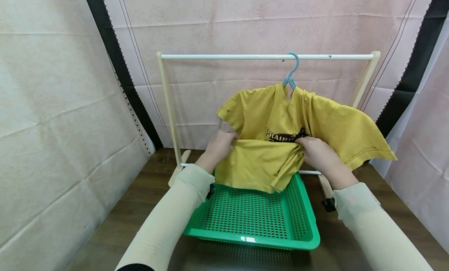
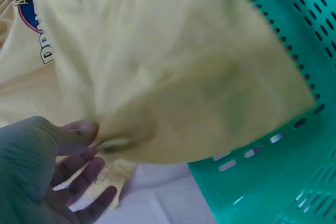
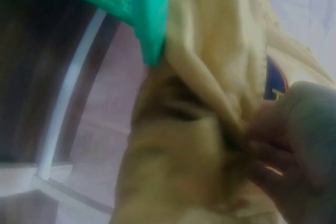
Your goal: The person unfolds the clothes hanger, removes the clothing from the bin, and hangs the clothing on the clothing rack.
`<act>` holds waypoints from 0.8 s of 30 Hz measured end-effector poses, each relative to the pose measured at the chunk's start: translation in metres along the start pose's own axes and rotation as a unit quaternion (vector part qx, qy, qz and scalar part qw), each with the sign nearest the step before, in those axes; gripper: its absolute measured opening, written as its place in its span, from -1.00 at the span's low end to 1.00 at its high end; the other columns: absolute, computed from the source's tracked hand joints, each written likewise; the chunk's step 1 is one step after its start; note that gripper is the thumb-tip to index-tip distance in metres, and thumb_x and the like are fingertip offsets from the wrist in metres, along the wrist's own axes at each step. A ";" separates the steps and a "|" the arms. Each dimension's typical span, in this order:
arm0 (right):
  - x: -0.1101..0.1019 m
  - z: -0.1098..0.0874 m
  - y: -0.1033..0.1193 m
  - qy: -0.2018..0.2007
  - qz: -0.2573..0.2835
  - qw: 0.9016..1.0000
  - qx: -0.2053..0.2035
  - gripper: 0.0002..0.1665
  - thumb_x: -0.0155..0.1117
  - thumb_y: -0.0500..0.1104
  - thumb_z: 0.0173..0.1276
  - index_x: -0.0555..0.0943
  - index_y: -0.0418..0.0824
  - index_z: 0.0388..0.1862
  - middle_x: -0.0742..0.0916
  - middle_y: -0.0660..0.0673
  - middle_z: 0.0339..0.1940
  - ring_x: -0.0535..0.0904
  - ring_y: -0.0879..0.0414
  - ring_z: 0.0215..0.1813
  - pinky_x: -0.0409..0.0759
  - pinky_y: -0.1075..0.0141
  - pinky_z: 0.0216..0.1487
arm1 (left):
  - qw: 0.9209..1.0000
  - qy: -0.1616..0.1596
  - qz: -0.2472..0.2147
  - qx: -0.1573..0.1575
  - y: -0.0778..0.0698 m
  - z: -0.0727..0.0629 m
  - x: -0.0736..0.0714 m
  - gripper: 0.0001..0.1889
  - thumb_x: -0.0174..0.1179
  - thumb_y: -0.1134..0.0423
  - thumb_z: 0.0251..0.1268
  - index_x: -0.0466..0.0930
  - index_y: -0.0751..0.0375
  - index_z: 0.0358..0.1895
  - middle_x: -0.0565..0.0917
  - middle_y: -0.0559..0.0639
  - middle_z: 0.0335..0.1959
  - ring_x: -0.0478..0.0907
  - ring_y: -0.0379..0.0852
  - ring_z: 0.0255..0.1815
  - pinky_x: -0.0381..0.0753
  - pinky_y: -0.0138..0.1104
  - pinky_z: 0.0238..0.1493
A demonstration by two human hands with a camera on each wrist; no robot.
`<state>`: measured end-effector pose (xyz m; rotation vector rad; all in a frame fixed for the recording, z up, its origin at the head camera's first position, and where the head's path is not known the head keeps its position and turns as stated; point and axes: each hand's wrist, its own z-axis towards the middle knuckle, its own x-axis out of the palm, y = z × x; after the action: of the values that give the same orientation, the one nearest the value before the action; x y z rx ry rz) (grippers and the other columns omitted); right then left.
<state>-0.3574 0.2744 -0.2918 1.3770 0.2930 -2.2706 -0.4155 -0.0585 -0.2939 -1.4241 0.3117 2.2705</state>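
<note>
A yellow T-shirt [image 1: 259, 115] with dark printed lettering hangs on a light blue hanger [image 1: 290, 74] hooked over the rack's top bar. Its front is folded up across the middle, so the fold partly covers the print. My left hand [image 1: 221, 146] pinches the shirt at its left side; in the left wrist view, thumb and index finger hold a gathered bit of cloth while the other fingers spread loosely. On the other side my right hand [image 1: 320, 158] grips bunched fabric beside the lettering. The shirt's lower part overhangs the back of a green basket [image 1: 252, 243].
A white clothes rack [image 1: 210, 57] stands behind the basket, its feet on a dark wooden table [image 1: 140, 208]. Pale fabric sheets [image 1: 63, 107] with black borders enclose the back and sides. The right sleeve of the shirt spreads outward past the rack's right post [image 1: 366, 78].
</note>
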 end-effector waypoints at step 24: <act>0.044 -0.010 0.017 0.110 0.053 0.992 -0.041 -0.24 0.47 0.09 0.30 0.51 -0.27 0.35 0.74 -0.15 -0.15 0.69 -0.05 -0.16 0.62 -0.04 -0.09 | 0.963 0.266 -0.043 0.014 -0.014 -0.021 0.017 -0.30 0.29 -0.23 0.29 0.47 0.05 0.40 0.54 0.02 0.30 0.47 0.03 0.29 0.53 -0.09 0.18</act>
<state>-0.3591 0.2516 -0.3343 1.5646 0.3707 -2.0015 -0.3986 -0.0508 -0.3174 -1.9762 0.4333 1.7722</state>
